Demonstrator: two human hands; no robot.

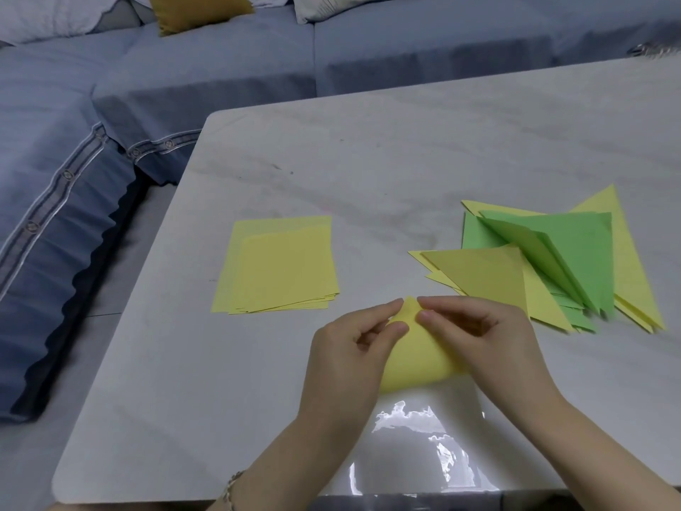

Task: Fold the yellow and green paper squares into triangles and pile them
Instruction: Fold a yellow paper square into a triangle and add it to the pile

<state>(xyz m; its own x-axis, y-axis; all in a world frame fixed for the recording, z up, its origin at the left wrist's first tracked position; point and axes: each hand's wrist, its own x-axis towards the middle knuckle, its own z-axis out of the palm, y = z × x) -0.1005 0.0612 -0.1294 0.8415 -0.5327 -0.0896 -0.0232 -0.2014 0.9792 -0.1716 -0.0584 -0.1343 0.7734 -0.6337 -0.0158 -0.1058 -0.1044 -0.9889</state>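
Observation:
A yellow paper square lies bent over on the table in front of me, its far corners brought together while the near fold stays rounded and uncreased. My left hand and my right hand both pinch those joined corners at the top. To the left sits a stack of flat yellow squares. On the right lies a loose pile of folded yellow and green triangles, with some flaps standing partly open.
The pale marble table has a rounded left corner and a glossy glare patch near its front edge. A blue sofa with cushions runs along the left and back sides.

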